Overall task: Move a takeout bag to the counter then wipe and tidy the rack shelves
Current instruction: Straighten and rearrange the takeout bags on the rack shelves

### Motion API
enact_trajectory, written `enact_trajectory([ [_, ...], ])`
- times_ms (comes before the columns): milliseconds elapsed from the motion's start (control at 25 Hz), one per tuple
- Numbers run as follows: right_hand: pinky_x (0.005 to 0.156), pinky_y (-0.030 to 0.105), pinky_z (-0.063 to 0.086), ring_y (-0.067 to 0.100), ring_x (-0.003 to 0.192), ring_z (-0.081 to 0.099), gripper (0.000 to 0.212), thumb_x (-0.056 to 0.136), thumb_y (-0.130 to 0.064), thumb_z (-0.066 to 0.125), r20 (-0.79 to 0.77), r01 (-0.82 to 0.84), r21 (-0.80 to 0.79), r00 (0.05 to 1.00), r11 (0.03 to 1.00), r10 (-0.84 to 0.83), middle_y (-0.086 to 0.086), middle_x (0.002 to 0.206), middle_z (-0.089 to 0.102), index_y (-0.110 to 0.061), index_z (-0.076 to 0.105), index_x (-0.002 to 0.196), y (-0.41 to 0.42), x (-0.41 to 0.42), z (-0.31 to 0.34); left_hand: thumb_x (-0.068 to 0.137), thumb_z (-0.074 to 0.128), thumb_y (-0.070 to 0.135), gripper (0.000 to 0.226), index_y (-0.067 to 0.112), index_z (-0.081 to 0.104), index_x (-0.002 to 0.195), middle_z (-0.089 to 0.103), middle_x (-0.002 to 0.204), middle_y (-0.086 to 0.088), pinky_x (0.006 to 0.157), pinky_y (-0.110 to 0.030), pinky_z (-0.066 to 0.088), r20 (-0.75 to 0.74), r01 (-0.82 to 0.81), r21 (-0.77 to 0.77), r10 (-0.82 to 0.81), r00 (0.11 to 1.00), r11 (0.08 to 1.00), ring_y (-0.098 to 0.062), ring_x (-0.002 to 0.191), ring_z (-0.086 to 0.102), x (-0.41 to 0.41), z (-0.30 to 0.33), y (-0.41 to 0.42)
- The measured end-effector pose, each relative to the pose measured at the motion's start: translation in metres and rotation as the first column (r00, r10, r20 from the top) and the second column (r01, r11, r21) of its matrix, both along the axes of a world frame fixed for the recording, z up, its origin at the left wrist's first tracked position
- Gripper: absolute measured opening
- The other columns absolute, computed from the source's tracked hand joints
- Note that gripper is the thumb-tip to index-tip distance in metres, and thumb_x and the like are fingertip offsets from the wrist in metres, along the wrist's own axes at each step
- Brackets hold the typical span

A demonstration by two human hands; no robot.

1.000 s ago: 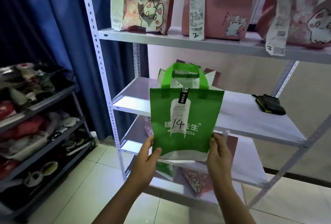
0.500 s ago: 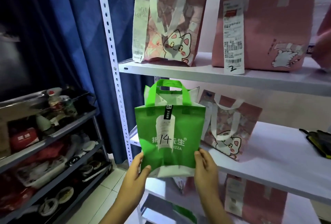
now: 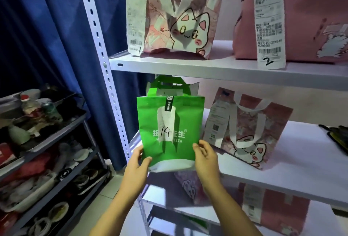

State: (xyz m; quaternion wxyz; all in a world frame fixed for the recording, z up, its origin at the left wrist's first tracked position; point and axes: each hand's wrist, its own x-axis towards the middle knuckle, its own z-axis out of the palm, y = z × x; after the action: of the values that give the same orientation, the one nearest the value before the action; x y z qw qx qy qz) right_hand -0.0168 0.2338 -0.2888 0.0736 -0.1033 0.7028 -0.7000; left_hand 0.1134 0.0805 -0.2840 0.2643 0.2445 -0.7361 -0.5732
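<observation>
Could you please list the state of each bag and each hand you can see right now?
green bag: upright, held at the middle shelf's front edge, marked 14.
left hand: grips the green bag's lower left corner.
right hand: grips its lower right corner.
cat bag: upright on the top shelf, receipt marked 1.
pink bag: upright on the top shelf, receipt marked 2.
middle-shelf cat bag: standing, leaning slightly.
</observation>
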Motion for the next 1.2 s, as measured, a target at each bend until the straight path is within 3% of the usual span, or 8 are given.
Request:
enact_trajectory([
  [200, 0.068, 0.006, 0.044, 0.011, 0.084, 0.063, 0.013, 0.100, -0.012, 0.058, -0.011, 0.041, 0.032, 0.999, 0.999, -0.040, -0.006, 0.091, 0.069, -0.023, 0.064, 0.100, -0.037, -0.020, 0.004, 0.096, 0.047, 0.002, 0.049, 0.029, 0.050, 0.136, 0.060, 0.131, 0.015, 0.105, -0.028, 0.041, 0.040, 0.063, 0.004, -0.063, 0.997, 0.998, 0.002, 0.119, 0.056, -0.037, -0.003, -0.036],
  [280, 0.065, 0.006, 0.041, 0.018, 0.085, 0.060, 0.014, 0.101, -0.012, 0.054, -0.026, 0.063, 0.068, 0.998, 0.996, -0.061, 0.005, 0.097, 0.070, -0.012, 0.065, 0.111, -0.049, -0.024, 0.002, 0.095, 0.048, 0.004, 0.055, 0.033, 0.044, 0.141, 0.056, 0.135, 0.019, 0.103, -0.024, 0.037, 0.049, 0.098, -0.020, -0.097, 0.994, 0.995, 0.002, 0.123, 0.052, -0.048, -0.005, -0.051],
  [400, 0.060, 0.005, 0.036, 0.022, 0.082, 0.055, 0.020, 0.103, -0.015, 0.049, -0.045, 0.100, 0.127, 0.994, 0.987, -0.095, 0.011, 0.101, 0.069, -0.011, 0.063, 0.117, -0.062, -0.027, 0.000, 0.094, 0.047, 0.001, 0.062, 0.031, 0.036, 0.148, 0.050, 0.141, 0.016, 0.107, -0.024, 0.034, 0.046, 0.127, -0.025, -0.126, 0.991, 0.992, -0.002, 0.128, 0.047, -0.061, -0.004, -0.068],
  [480, 0.066, 0.007, 0.039, 0.024, 0.086, 0.058, 0.021, 0.103, -0.012, 0.049, -0.044, 0.087, 0.118, 0.996, 0.989, -0.082, 0.012, 0.107, 0.069, -0.011, 0.061, 0.120, -0.072, -0.026, 0.000, 0.093, 0.047, -0.001, 0.065, 0.026, 0.033, 0.151, 0.047, 0.146, 0.010, 0.115, -0.032, 0.031, 0.052, 0.127, -0.028, -0.125, 0.991, 0.992, -0.005, 0.133, 0.043, -0.069, -0.005, -0.078],
  [600, 0.082, 0.023, 0.046, 0.032, 0.105, 0.062, 0.025, 0.099, -0.006, 0.051, -0.034, 0.050, 0.108, 0.998, 0.993, -0.046, 0.011, 0.112, 0.068, -0.013, 0.057, 0.122, -0.082, -0.026, -0.002, 0.092, 0.046, 0.000, 0.066, 0.025, 0.031, 0.151, 0.045, 0.149, 0.005, 0.118, -0.042, 0.032, 0.075, 0.107, -0.011, -0.106, 0.992, 0.994, -0.013, 0.136, 0.043, -0.079, -0.007, -0.092],
  [840, 0.081, 0.015, 0.048, 0.017, 0.089, 0.062, 0.036, 0.093, -0.004, 0.054, -0.051, 0.090, 0.140, 0.995, 0.986, -0.083, -0.011, 0.103, 0.068, -0.032, 0.056, 0.116, -0.088, -0.028, -0.011, 0.091, 0.047, -0.003, 0.077, 0.026, 0.018, 0.156, 0.031, 0.159, 0.007, 0.120, -0.034, 0.023, 0.130, 0.197, -0.092, -0.184, 0.974, 0.976, -0.012, 0.143, 0.031, -0.078, 0.001, -0.097],
  [1000, 0.107, 0.033, 0.045, 0.015, 0.121, 0.058, 0.046, 0.090, -0.002, 0.057, -0.033, 0.129, 0.082, 0.991, 0.988, -0.126, -0.004, 0.123, 0.066, -0.023, 0.054, 0.130, -0.087, -0.022, -0.014, 0.095, 0.048, 0.008, 0.080, 0.018, 0.001, 0.158, 0.009, 0.166, -0.004, 0.117, -0.035, 0.018, 0.234, 0.190, -0.190, -0.143, 0.962, 0.963, -0.019, 0.149, 0.016, -0.069, 0.009, -0.091],
  [1200, 0.112, 0.025, 0.039, 0.010, 0.130, 0.052, 0.051, 0.092, 0.004, 0.056, -0.046, 0.141, 0.038, 0.989, 0.989, -0.139, -0.004, 0.136, 0.058, -0.017, 0.050, 0.139, -0.076, -0.017, -0.011, 0.096, 0.051, 0.008, 0.072, 0.016, 0.014, 0.157, 0.015, 0.164, -0.002, 0.118, -0.024, 0.010, 0.043, 0.157, -0.419, -0.154, 0.987, 0.894, -0.015, 0.151, 0.011, -0.055, 0.018, -0.056],
])
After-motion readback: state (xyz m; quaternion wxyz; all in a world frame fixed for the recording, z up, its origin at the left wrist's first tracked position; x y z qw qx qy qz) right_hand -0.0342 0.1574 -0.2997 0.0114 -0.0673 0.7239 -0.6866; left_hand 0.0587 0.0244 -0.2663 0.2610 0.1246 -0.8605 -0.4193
